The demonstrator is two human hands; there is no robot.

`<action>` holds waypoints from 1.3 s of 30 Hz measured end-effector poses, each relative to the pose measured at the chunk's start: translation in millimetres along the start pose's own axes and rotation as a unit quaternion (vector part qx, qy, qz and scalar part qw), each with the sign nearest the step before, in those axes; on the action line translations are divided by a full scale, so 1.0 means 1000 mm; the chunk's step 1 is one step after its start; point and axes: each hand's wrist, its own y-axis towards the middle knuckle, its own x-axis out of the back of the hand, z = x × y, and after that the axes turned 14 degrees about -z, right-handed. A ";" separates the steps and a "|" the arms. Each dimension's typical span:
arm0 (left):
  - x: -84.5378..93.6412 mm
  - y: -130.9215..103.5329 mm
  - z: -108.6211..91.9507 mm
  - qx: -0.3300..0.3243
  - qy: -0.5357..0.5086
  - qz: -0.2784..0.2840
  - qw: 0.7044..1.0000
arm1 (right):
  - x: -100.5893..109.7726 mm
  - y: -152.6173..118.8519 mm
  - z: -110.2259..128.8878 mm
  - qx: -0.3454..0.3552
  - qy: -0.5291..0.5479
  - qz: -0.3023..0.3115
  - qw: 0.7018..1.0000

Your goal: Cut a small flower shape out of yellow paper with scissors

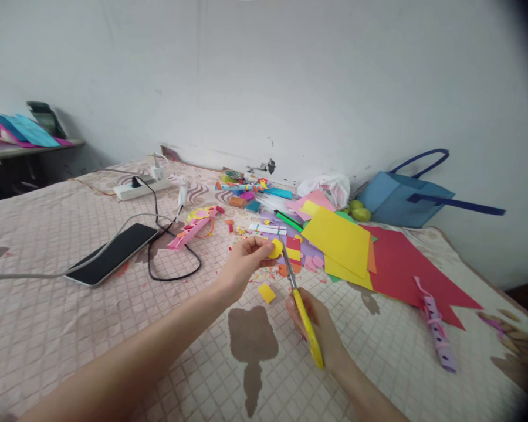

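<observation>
Between the thumb and fingers of my left hand (250, 262) is a small piece of yellow paper (276, 248). My right hand (319, 325) is closed around the yellow handle of a pair of scissors (307, 322). The metal blades point up and away, with their tips at the right edge of the yellow piece. On the tablecloth just below my left hand lies a loose yellow square (267, 292). Beyond the blades are red and yellow strips (293, 248) and pink scraps on purple paper.
Yellow sheets (338, 240) overlap red paper (405, 266) at the right. A blue bag (405, 196) stands by the wall. Leftward lie a black phone-like device (114, 252), cables and a power strip (143, 189). A rolled purple paper piece (439, 334) lies far right.
</observation>
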 end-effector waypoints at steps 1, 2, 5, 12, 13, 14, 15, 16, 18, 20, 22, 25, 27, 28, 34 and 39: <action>0.000 0.000 0.000 -0.001 0.000 0.000 1.000 | 0.000 0.000 0.000 0.001 -0.001 0.000 1.000; 0.001 0.001 0.000 -0.002 0.001 0.001 1.000 | 0.000 0.000 0.000 0.001 -0.002 0.001 1.000; 0.002 0.001 0.000 -0.007 0.007 0.000 1.000 | 0.000 -0.001 0.000 -0.001 -0.002 0.006 1.000; 0.001 0.002 -0.002 -0.008 0.011 -0.006 1.000 | 0.001 -0.001 -0.006 0.003 -0.019 0.010 1.000; 0.001 0.002 -0.003 -0.007 0.013 -0.007 1.000 | 0.001 -0.001 -0.007 0.000 -0.019 0.009 1.000; 0.001 0.003 -0.003 -0.007 0.013 -0.009 1.000 | 0.001 -0.001 -0.007 -0.004 -0.019 0.008 1.000; 0.002 0.003 -0.004 -0.008 0.013 -0.013 1.000 | 0.000 -0.001 -0.007 -0.007 -0.017 0.009 1.000; 0.002 0.004 -0.005 -0.009 0.014 -0.017 1.000 | 0.000 0.000 -0.007 -0.012 -0.012 0.010 1.000; 0.003 0.004 -0.006 -0.012 0.023 -0.022 0.999 | 0.000 0.000 -0.006 -0.036 0.004 0.012 0.999; 0.004 0.005 -0.007 -0.012 0.059 -0.010 0.998 | 0.002 0.001 -0.003 -0.071 0.028 0.011 0.997; 0.005 0.005 -0.007 -0.006 0.123 0.022 0.992 | 0.005 0.004 0.000 -0.089 0.051 0.003 0.995; 0.006 0.004 -0.003 0.002 0.223 0.095 0.970 | 0.012 0.010 0.002 -0.067 0.082 -0.015 0.994; 0.006 0.003 0.001 -0.005 0.264 0.149 0.953 | 0.016 0.014 0.001 -0.052 0.093 -0.028 0.994; 0.006 0.002 0.003 -0.016 0.282 0.172 0.944 | 0.017 0.016 0.000 -0.045 0.096 -0.032 0.994; 0.007 -0.004 0.010 -0.078 0.376 0.235 0.893 | 0.017 0.017 0.000 -0.016 0.069 -0.025 0.997; 0.005 -0.007 0.013 -0.068 0.384 0.242 0.889 | 0.014 0.016 0.002 -0.009 0.062 -0.029 0.998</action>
